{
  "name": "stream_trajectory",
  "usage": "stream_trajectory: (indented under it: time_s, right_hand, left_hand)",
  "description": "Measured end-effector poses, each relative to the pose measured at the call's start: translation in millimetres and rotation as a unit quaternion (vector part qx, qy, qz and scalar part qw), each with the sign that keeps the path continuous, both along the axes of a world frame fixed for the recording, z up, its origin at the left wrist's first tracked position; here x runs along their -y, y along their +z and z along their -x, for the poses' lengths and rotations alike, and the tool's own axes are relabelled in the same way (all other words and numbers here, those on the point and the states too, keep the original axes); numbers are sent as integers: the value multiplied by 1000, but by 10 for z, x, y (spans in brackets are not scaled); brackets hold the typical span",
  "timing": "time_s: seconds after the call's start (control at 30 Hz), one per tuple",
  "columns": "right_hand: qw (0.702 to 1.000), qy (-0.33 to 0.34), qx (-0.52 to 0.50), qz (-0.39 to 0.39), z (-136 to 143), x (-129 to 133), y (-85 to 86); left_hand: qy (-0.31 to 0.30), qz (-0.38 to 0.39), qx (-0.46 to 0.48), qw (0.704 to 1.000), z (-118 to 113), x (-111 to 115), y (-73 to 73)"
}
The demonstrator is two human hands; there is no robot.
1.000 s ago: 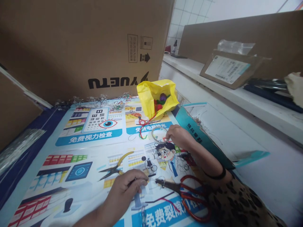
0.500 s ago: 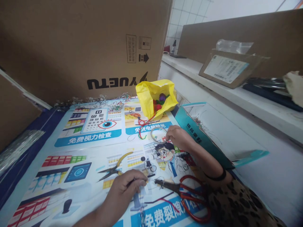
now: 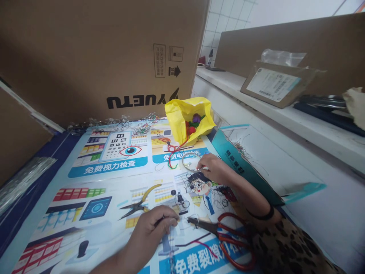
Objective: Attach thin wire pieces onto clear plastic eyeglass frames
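Note:
My left hand [image 3: 155, 228] is closed in a pinch above the printed sheet. From its fingertips a thin, clear, glinting strand [image 3: 172, 258] hangs toward the near edge; what its tip carries is too small to tell. My right hand [image 3: 212, 167] reaches forward with fingers pinched together at the right side of a round, clear shallow dish [image 3: 184, 164]. Tiny bits lie within the dish, and whatever the fingertips hold cannot be made out. Yellow-handled pliers [image 3: 139, 203] lie open left of my left hand. Red-handled scissors [image 3: 219, 230] rest on its right.
A yellow bag [image 3: 175, 118] with red and purple balls stands at the back, red cord [image 3: 178, 147] trailing out. Tangled wire pieces [image 3: 122, 123] line the foot of a big cardboard box [image 3: 85, 57]. To the right are a teal box [image 3: 242, 167] and a ledge holding a parcel [image 3: 273, 83].
My right hand has shifted slightly left and down at the dish's edge. My left hand keeps its pinch, and the whole view has drifted a little.

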State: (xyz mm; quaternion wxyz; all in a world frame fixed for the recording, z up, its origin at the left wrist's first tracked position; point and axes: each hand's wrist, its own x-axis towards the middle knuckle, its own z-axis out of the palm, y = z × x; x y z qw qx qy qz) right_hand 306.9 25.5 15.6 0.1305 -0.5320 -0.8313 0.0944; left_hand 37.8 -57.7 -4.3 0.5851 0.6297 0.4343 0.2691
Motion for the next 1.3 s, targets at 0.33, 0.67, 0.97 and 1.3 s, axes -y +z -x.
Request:
stream_trajectory:
  time_s: [0.33,0.67,0.97,1.3]
  right_hand:
    - [999,41,-14,-10,-30,-31,-67]
    - [998,57,-23,4,-71,-16,-68]
    - [997,74,-35,14,-69,4,-32]
    - [998,61,-18,13,-61,14,-22]
  left_hand:
    - [-4,-6,-8,1000,4,-3,-42]
    - [-9,-1,3,1000,7,-2,-19]
    - [-11,-9,-8,1000,2,-6,-24]
    - [-9,-8,-7,1000,13,-8,-33]
